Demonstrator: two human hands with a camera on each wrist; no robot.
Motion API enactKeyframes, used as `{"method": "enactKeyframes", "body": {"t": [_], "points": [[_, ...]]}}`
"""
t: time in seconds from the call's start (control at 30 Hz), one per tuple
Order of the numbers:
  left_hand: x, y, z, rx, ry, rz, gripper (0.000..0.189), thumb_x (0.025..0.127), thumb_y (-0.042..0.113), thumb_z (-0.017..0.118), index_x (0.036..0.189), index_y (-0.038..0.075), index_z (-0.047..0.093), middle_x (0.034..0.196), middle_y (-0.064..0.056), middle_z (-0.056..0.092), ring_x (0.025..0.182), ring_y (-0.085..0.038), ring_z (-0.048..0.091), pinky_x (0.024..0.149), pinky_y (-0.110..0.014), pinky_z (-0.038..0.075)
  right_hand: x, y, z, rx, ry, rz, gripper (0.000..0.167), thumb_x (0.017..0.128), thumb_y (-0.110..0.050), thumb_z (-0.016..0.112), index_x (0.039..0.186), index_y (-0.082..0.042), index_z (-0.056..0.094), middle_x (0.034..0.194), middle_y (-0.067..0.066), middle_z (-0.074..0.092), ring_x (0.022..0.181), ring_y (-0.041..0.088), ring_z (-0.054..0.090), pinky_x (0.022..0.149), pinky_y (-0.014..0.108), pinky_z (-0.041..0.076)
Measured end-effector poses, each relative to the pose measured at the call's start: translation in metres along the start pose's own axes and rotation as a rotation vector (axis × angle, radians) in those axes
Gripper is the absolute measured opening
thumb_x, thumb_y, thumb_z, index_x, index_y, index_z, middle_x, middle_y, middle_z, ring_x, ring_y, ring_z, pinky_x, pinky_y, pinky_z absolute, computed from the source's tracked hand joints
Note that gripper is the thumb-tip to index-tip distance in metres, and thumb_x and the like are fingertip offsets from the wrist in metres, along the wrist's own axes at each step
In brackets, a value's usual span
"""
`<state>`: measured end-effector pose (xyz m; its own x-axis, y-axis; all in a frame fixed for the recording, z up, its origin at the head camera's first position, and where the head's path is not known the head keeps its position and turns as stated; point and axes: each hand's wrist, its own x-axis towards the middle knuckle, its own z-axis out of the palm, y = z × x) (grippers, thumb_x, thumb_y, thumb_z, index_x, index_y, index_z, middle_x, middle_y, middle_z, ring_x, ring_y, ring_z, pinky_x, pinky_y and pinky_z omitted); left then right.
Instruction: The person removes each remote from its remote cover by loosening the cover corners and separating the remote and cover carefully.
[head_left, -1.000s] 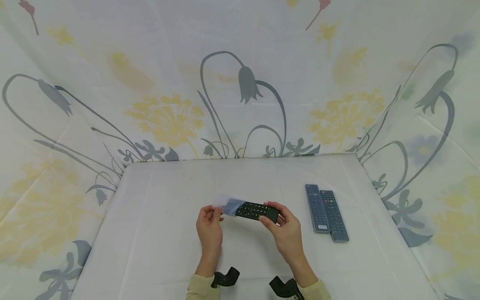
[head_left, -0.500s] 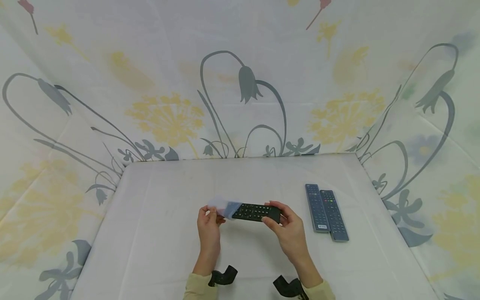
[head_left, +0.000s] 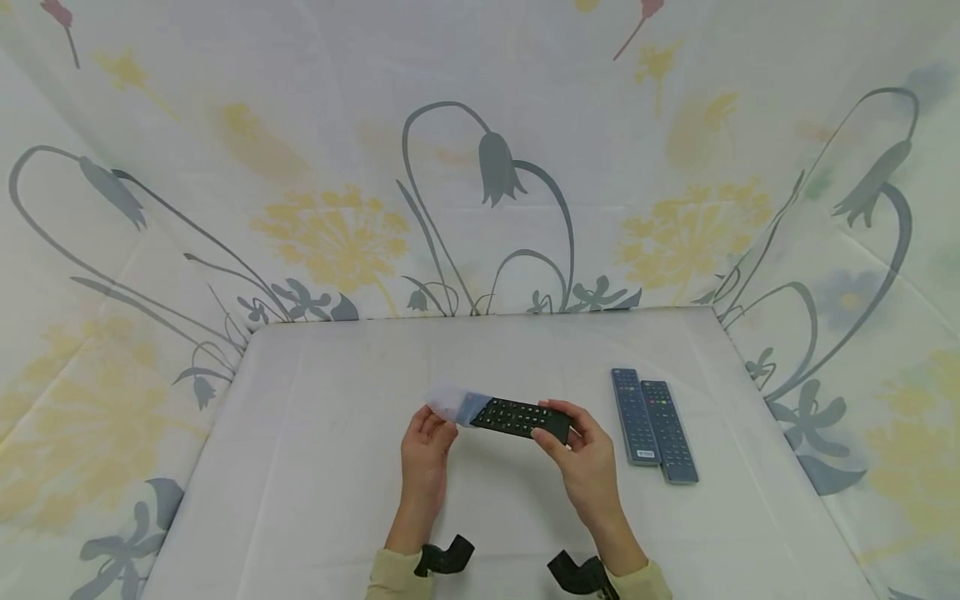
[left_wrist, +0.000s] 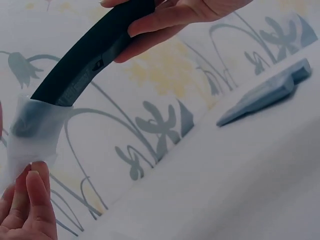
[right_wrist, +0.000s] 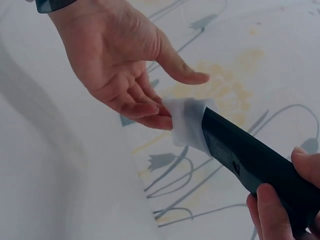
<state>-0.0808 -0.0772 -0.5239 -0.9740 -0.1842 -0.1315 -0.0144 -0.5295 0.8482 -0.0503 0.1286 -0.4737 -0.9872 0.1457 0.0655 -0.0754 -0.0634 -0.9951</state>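
In the head view, my right hand (head_left: 588,462) grips the right end of a black remote control (head_left: 517,417), thumb on the near edge and fingers behind it. A thin translucent plastic sleeve (head_left: 461,405) covers the remote's left end, its loose part extending past it. My left hand (head_left: 426,458) is at that loose end. The right wrist view shows the left thumb (right_wrist: 187,75) standing apart from the sleeve, while the other fingertips touch its end. The left wrist view shows the remote's underside (left_wrist: 90,55) and the sleeve (left_wrist: 37,130) around its tip, above the table.
Two more remote controls, a left one (head_left: 634,417) and a right one (head_left: 669,432), lie side by side on the white table (head_left: 330,500), to the right of my hands. A flower-patterned cloth (head_left: 480,233) stands behind and beside the table.
The remote has shifted slightly right and tilted, its sleeved left end higher. My left hand has turned, its thumb now lower and away from the sleeve. The two lying remotes have not moved.
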Motion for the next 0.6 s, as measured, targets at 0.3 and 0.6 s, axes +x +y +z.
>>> {"method": "enactKeyframes", "body": {"t": [0.3,0.6], "points": [[0.0006,-0.0025,-0.0016,0.041,0.045,0.010,0.035,0.085,-0.011,0.071,0.115,-0.008,0.053,0.103,-0.009,0.059,0.090,-0.015,0.059,0.076,-0.022,0.051,-0.0001,0.0013,-0.0009,0.023,-0.022,0.015,0.046,0.084,0.001,0.078,0.126,0.001,0.060,0.129,0.017,0.061,0.108,0.022,0.065,0.085,0.028,0.054],[0.0007,-0.0026,-0.0027,0.077,0.084,0.006,0.024,0.088,-0.001,0.073,0.107,-0.003,0.058,0.095,-0.006,0.068,0.079,-0.012,0.061,0.071,-0.023,0.051,0.0022,0.0018,-0.0060,0.019,-0.079,0.007,0.055,0.081,0.005,0.078,0.131,0.002,0.056,0.132,0.018,0.059,0.109,0.018,0.064,0.086,0.029,0.053]]}}
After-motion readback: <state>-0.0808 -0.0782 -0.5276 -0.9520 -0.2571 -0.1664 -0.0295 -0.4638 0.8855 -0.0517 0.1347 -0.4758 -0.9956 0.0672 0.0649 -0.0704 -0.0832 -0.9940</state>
